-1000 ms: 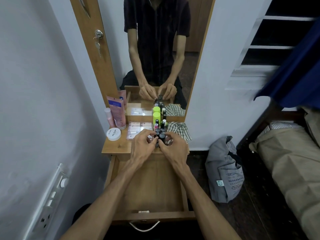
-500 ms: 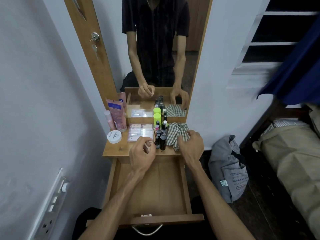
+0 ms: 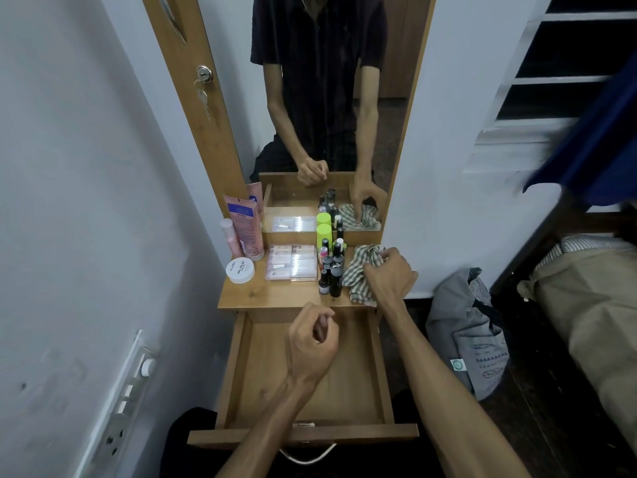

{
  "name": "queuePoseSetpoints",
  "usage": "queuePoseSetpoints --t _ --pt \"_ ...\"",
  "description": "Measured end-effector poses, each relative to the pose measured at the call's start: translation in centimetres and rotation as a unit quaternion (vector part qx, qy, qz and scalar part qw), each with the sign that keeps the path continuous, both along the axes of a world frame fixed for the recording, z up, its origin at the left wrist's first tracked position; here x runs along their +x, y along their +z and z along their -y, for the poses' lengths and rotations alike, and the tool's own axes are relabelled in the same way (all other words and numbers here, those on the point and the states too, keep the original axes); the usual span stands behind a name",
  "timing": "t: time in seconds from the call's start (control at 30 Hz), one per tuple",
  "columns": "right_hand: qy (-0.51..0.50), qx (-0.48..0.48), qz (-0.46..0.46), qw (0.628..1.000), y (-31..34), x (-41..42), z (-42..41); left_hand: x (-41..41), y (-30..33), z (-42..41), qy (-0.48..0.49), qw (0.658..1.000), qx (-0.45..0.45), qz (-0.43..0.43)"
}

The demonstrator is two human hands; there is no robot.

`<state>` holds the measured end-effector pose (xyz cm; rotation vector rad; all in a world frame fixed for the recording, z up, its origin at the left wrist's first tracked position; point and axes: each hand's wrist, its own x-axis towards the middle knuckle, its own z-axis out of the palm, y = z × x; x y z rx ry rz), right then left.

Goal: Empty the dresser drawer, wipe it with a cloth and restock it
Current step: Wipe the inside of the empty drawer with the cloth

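Observation:
The wooden drawer (image 3: pixel 238 367) stands pulled out below the dresser top (image 3: pixel 272 298), and nothing lies inside it. My right hand (image 3: pixel 389 274) grips the striped green-and-white cloth (image 3: pixel 360 267) at the right end of the top. My left hand (image 3: pixel 312 343) hovers over the drawer with its fingers curled and nothing in them. Several small dark bottles (image 3: pixel 331 274) stand clustered beside the cloth, with a lime-capped bottle (image 3: pixel 324 236) behind them. Clear packets (image 3: pixel 293 262), a white jar (image 3: pixel 240 269) and pink tubes (image 3: pixel 244 229) fill the left part of the top.
A mirror (image 3: pixel 327 98) rises behind the dresser top. A white wall with a switch panel (image 3: pixel 127 398) is close on the left. A grey bag (image 3: pixel 468 332) sits on the dark floor to the right, next to a bed (image 3: pixel 593 305).
Both hands left the bottle cluster. My right hand moved right and took hold of the cloth. My left hand drew back over the drawer.

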<state>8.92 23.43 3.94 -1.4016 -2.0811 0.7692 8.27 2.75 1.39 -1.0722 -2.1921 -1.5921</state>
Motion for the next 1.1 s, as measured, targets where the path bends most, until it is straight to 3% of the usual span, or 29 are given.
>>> queuePoseSetpoints --t 0.23,0.47,0.57,0.7,0.9,1.1 --pt "0.017 -0.062 -0.169 0.983 0.2 5.4 1.7 2.9 0.7 0.1 -0.036 0.999 -0.002 0.038" --pt "0.114 -0.118 -0.283 0.945 1.6 11.5 3.0 5.1 2.7 -1.5 -0.065 0.996 -0.002 0.064" --pt "0.162 -0.123 -0.314 0.927 3.2 13.5 4.8 6.1 4.5 -1.9 -0.100 0.985 -0.006 0.142" --pt "0.220 -0.143 -0.343 0.902 4.2 14.9 7.6 6.9 5.4 -1.4 -0.145 0.949 0.030 0.277" --pt "0.267 -0.206 -0.381 0.861 4.3 14.7 10.7 6.9 5.5 1.1 -0.174 0.853 0.119 0.477" --pt "0.230 -0.231 -0.390 0.861 4.1 13.9 13.2 5.9 5.1 3.0 -0.138 0.789 0.157 0.578"
